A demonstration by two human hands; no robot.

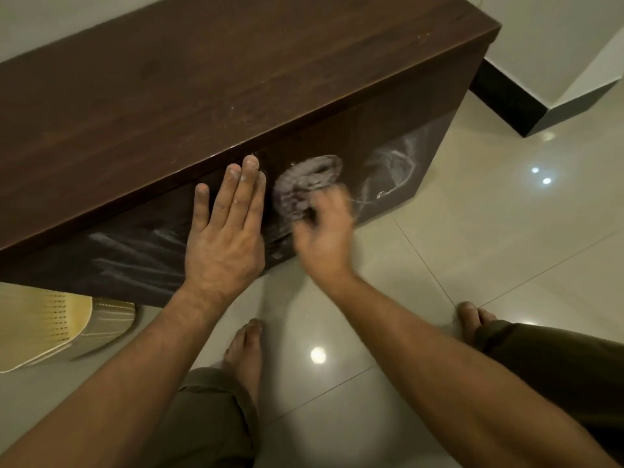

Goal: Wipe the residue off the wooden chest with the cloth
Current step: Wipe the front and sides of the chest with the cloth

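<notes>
A long dark brown wooden chest (209,82) stands against the wall, seen from above. White chalky residue (391,163) streaks its front face at the right, and more residue smears the lower left of the front. My right hand (324,228) is blurred and grips a crumpled grey cloth (304,184), pressed to the middle of the front face. My left hand (226,224) lies flat against the front, fingers together, tips just under the lid edge, with white dust on the fingers.
Glossy cream floor tiles (472,251) spread in front of the chest. My bare feet (244,352) stand close to it. A yellow perforated plastic object (44,325) lies at the lower left. A dark skirting board (506,96) runs along the wall at right.
</notes>
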